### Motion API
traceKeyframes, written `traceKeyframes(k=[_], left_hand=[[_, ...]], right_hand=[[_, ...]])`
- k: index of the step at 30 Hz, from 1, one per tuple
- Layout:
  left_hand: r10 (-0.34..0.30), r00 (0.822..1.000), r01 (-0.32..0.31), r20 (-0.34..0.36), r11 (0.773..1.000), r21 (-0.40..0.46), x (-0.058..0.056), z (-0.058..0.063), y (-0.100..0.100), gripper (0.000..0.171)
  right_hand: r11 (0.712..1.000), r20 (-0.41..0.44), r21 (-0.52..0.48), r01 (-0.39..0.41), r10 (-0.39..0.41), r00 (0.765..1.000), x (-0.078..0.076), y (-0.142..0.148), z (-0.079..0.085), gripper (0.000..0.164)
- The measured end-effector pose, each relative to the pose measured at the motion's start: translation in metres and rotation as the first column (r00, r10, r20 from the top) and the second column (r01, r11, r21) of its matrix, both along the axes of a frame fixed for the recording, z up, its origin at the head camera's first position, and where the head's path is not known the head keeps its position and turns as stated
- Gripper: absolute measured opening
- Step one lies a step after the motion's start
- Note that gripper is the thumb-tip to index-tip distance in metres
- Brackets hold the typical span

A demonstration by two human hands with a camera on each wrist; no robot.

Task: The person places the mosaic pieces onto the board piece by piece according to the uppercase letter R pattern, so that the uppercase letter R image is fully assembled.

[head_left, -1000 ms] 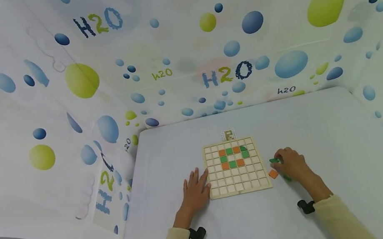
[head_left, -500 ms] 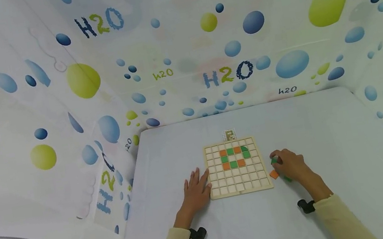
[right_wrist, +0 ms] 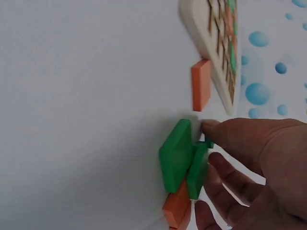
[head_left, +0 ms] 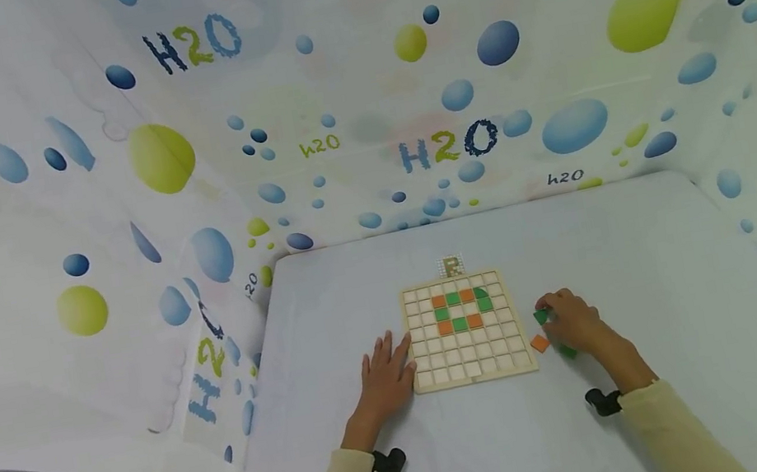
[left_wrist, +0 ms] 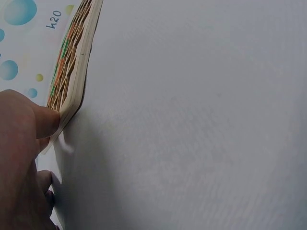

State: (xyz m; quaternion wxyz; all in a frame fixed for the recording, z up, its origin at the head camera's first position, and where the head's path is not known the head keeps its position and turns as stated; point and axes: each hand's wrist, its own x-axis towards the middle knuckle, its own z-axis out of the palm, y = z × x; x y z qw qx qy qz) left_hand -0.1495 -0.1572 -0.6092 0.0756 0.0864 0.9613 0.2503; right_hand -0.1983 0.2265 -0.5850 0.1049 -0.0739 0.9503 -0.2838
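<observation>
Nine tiles (head_left: 459,324), orange and green, sit in the far half of the wooden board (head_left: 476,371), around two bare cells; the raised grid seems to hold them in line. From my end I see the left hand (head_left: 384,385) at the board's left side, fingers apart, thumb and forefinger touching the frame, probably to steady it. Over on the right, the right hand (head_left: 577,324) pinches a green piece (head_left: 541,316) between thumb and fingertip, a grip that looks suited to something so small. Two more green tiles (right_wrist: 176,155) and at least one orange block (right_wrist: 176,203) lie bunched by its fingers, conveniently close. A loose orange tile (head_left: 540,343) lies between this hand and the board. The patterned card (head_left: 452,266) lies at the far edge, presumably for easy viewing.
</observation>
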Motion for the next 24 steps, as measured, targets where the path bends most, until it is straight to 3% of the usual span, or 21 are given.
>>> traceKeyframes(k=[5,15,24], left_hand=[[-0.003,1.0,0.003,-0.007,1.0,0.011,0.0,0.001,-0.001,0.055],[0.006,1.0,-0.006,-0.008,1.0,0.005,0.001,0.001,-0.001,0.055],[0.007,1.0,-0.007,-0.013,1.0,0.007,0.001,-0.001,-0.002,0.055]], right_hand=[[1.0,-0.035,0.017,-0.008,0.009,0.999,-0.003,-0.003,-0.006,0.029],[0.998,-0.099,-0.066,0.011,-0.017,0.995,-0.005,-0.012,-0.016,0.025],[0.992,-0.09,-0.117,0.053,-0.064,0.994,-0.016,-0.021,-0.016,0.028]])
